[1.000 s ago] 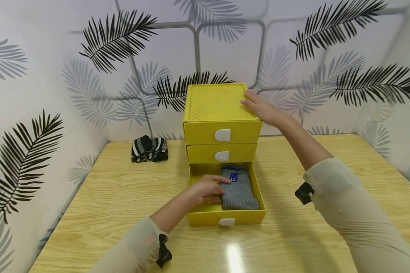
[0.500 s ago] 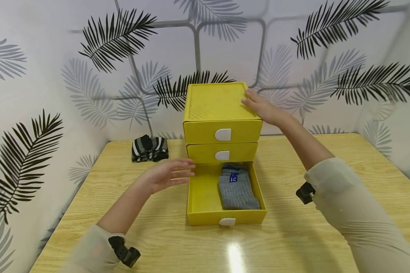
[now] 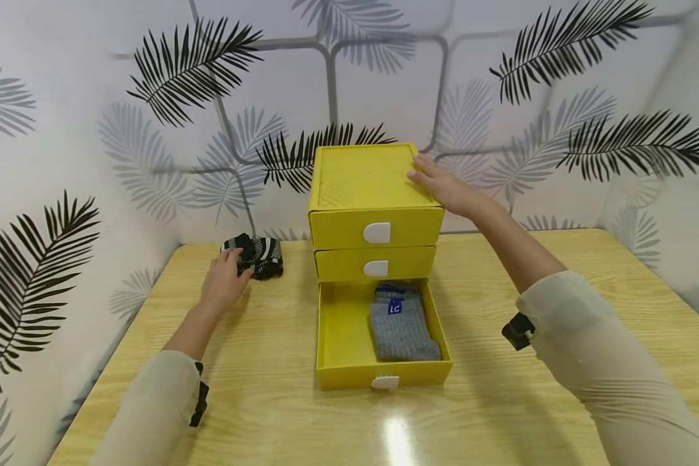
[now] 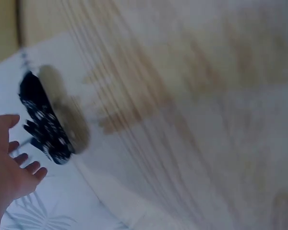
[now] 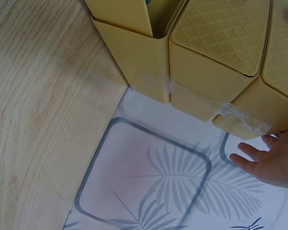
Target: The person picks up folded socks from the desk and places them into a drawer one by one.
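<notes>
In the head view my left hand (image 3: 224, 282) is at a folded black-and-white patterned fabric bundle (image 3: 266, 259) at the table's back left. The left wrist view shows that hand (image 4: 14, 165) with fingers spread beside the bundle (image 4: 44, 120), holding nothing. My right hand (image 3: 446, 189) rests on the top right edge of a yellow drawer unit (image 3: 373, 175); its fingers (image 5: 252, 158) touch the side in the right wrist view. The bottom drawer (image 3: 343, 375) stands pulled out. Folded grey socks (image 3: 404, 330) with a blue label lie in its right half.
The two upper drawers (image 3: 338, 264) are closed, each with a white pull tab. The unit stands on a light wooden table (image 3: 256, 401) against a leaf-patterned wall (image 3: 384, 84). Clear tape (image 5: 230, 111) runs along the unit's side.
My left hand has left the bottom drawer and the grey socks, moving left and back to the black-and-white bundle. The right hand has stayed on the unit.
</notes>
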A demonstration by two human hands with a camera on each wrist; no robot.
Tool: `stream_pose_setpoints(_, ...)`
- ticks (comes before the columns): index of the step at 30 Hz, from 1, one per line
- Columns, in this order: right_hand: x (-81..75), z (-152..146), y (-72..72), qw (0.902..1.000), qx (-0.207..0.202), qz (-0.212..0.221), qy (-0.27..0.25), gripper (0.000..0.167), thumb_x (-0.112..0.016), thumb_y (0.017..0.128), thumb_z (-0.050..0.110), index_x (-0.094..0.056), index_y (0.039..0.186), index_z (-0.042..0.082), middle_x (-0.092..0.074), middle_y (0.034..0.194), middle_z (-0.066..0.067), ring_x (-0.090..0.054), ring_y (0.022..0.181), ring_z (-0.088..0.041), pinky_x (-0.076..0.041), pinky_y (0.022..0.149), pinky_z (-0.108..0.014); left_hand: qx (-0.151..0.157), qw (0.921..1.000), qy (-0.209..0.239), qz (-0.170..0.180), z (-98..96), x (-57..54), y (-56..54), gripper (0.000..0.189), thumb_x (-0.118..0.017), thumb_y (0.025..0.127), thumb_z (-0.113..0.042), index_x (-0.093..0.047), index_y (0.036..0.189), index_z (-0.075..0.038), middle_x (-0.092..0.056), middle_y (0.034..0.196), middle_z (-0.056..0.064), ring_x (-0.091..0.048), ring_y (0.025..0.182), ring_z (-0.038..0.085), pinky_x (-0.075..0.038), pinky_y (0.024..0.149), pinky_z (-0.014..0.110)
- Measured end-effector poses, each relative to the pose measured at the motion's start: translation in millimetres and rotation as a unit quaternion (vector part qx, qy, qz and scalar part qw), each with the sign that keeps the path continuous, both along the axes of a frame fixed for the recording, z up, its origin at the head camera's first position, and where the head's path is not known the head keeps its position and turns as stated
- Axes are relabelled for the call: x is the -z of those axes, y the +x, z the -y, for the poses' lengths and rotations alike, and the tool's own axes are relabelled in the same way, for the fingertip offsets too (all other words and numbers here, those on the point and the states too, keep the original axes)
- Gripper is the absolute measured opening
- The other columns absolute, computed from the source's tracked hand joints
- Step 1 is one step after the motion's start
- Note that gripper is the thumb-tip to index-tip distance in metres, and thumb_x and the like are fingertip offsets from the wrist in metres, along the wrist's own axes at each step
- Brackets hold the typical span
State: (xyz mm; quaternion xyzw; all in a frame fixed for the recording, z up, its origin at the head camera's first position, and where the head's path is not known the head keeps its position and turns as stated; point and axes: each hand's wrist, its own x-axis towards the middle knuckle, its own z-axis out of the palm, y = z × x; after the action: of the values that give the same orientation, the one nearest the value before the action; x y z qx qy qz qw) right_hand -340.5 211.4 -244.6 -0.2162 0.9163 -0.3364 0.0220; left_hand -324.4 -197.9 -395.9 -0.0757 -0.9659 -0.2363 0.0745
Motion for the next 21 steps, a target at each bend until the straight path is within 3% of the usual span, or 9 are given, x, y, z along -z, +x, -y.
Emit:
stream_pose_setpoints(3, 0.3, 0, 0.5, 1.0000, -0.002, 0.000, -0.001, 0.066, -0.027, 0.101, 0.039, -0.001, 0.146, -0.001, 0.007, 0.151, -0.015, 0.008, 0.136, -0.024, 0.003, 0.108, -0.040, 0.025, 0.9951, -0.095, 0.009, 11.3, 7.3, -7.6, 0.065, -0.051, 0.095, -0.024, -0.020, 0.142, 0.009, -0.013, 0.145, 0.030, -0.012, 0.130, 0.047, -0.015, 0.103, 0.055)
stream_pose_setpoints(6, 0.6, 0, 0.6, 1.0000, -0.003, 0.002, -0.005, 0.066, -0.027, 0.101, 0.039, -0.001, 0.146, -0.001, 0.008, 0.151, -0.013, 0.009, 0.136, -0.024, 0.003, 0.108, -0.040, 0.059, 0.9861, -0.151, 0.037, 18.8, 12.8, -13.0, 0.071, -0.047, 0.096, -0.033, -0.013, 0.143, 0.008, -0.007, 0.146, 0.030, -0.004, 0.132, 0.046, -0.009, 0.105, 0.055)
stream_pose_setpoints(12, 1.7, 1, -0.2, 1.0000, 0.000, 0.004, -0.007, 0.066, -0.027, 0.101, 0.039, -0.001, 0.146, -0.001, 0.008, 0.151, -0.013, 0.008, 0.136, -0.023, 0.003, 0.108, -0.039, 0.100, 0.9722, -0.196, 0.082, 18.0, 17.9, -11.5, 0.076, -0.039, 0.097, -0.043, -0.006, 0.145, 0.005, -0.003, 0.148, 0.027, 0.002, 0.133, 0.044, -0.006, 0.105, 0.054)
stream_pose_setpoints(18, -0.1, 2, 0.4, 1.0000, -0.001, 0.002, -0.006, 0.066, -0.027, 0.101, 0.038, 0.000, 0.145, -0.002, 0.008, 0.151, -0.015, 0.008, 0.136, -0.023, 0.003, 0.108, -0.038, 0.103, 0.9653, -0.226, 0.082, 6.6, 11.1, -1.4, 0.074, -0.039, 0.096, -0.045, -0.012, 0.146, 0.003, -0.011, 0.147, 0.026, -0.008, 0.132, 0.046, -0.013, 0.104, 0.055)
stream_pose_setpoints(21, 0.3, 3, 0.3, 1.0000, -0.002, 0.005, -0.008, 0.066, -0.027, 0.101, 0.038, 0.001, 0.145, -0.001, 0.007, 0.151, -0.015, 0.009, 0.136, -0.023, 0.003, 0.108, -0.038, 0.096, 0.9689, -0.221, 0.057, 3.7, 10.3, -1.0, 0.068, -0.042, 0.097, -0.040, -0.021, 0.144, 0.004, -0.022, 0.144, 0.027, -0.019, 0.129, 0.047, -0.020, 0.101, 0.057)
